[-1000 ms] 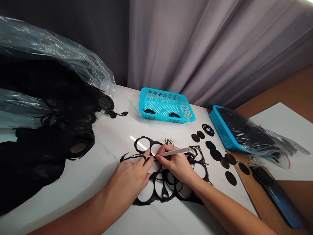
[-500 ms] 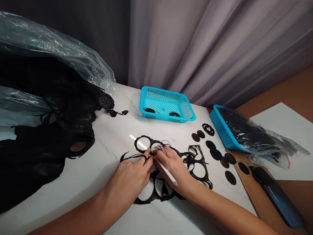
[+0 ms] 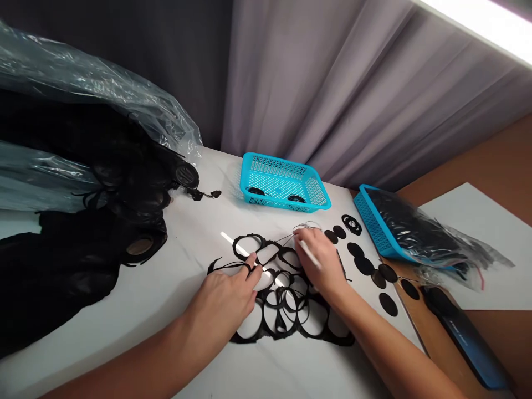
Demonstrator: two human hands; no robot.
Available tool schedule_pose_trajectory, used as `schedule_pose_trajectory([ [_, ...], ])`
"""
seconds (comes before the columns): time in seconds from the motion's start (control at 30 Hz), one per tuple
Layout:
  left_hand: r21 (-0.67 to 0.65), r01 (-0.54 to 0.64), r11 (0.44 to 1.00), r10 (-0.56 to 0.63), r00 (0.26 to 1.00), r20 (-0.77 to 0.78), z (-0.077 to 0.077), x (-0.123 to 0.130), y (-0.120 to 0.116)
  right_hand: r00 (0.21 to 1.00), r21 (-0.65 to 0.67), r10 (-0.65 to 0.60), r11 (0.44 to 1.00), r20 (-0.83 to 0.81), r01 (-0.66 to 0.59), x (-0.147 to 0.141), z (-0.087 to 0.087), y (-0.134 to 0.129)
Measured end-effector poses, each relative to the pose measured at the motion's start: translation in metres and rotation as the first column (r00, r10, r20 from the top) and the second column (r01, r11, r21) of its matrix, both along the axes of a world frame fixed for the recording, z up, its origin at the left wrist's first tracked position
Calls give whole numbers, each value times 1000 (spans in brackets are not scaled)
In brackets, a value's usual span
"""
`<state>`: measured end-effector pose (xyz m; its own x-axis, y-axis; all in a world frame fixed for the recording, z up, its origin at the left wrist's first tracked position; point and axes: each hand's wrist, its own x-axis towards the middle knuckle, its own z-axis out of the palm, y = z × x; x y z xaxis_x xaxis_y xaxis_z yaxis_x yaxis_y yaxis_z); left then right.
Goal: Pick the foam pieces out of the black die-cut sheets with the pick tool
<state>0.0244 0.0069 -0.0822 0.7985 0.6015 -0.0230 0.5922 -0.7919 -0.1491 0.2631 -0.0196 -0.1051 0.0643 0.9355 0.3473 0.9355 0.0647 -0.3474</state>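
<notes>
My left hand (image 3: 228,291) lies with its fingers stretched out on a black sheet full of round cut-outs (image 3: 248,338), pressing near a thin strip of it. My right hand (image 3: 326,266) is closed around a slim white pen-like tool (image 3: 310,255) whose tip is hidden. At its fingertips, thin black rings (image 3: 308,224) stand raised, with fine strands running back to the sheet. Several loose black rings (image 3: 286,299) overlap on the sheet between my hands. Whether the fingers or the tool grip the thin rings, I cannot tell.
A blue basket (image 3: 286,206) with black rings stands behind. At right are black discs (image 3: 364,266), a ring bundle (image 3: 352,224), a second blue basket (image 3: 371,227) under a bagged black bundle (image 3: 409,221), and a dark blue device (image 3: 469,338). Black sheets (image 3: 70,277) pile at left.
My right hand has moved right and away from my left hand, with thin black rings now raised at its fingertips. My left hand stays in place. The view has shifted slightly.
</notes>
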Motion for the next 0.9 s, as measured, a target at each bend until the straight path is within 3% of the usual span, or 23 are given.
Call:
schedule_pose_trajectory([
  [0.07, -22, -8, 1000, 8, 1000, 6, -1, 0, 1, 992, -10, -94, 996, -89, 93, 16, 5, 3],
  [0.13, -53, -10, 999, 11, 1000, 19, 1, 0, 2, 955, -112, -89, 992, -283, 60, 22, 15, 3],
  [0.23, -106, -7, 994, 9, 1000, 18, 7, -1, 2, 823, -272, 43, 933, -567, -236, 16, 30, -3],
  [0.3, -139, -11, 990, 9, 1000, -16, 13, -3, 0, 748, -288, 125, 871, -652, -397, 7, 37, -6],
  [0.37, -137, -30, 990, 21, 998, -65, 19, -5, -3, 725, -253, 153, 872, -671, -418, -1, 39, -3],
  [0.5, -66, -127, 990, 112, 974, -199, 23, -9, -4, 701, -212, 86, 921, -708, -328, -16, 35, 15],
  [0.6, -54, -174, 983, 154, 950, -272, 19, -11, -1, 630, -191, 118, 897, -767, -400, -29, 29, 31],
  [0.73, -67, -202, 977, 179, 950, -257, 13, -12, 0, 577, -177, 193, 834, -794, -522, -44, 21, 45],
  [0.9, -87, -201, 976, 176, 956, -233, 11, -12, -3, 602, -133, 329, 793, -728, -594, -43, 11, 50],
])
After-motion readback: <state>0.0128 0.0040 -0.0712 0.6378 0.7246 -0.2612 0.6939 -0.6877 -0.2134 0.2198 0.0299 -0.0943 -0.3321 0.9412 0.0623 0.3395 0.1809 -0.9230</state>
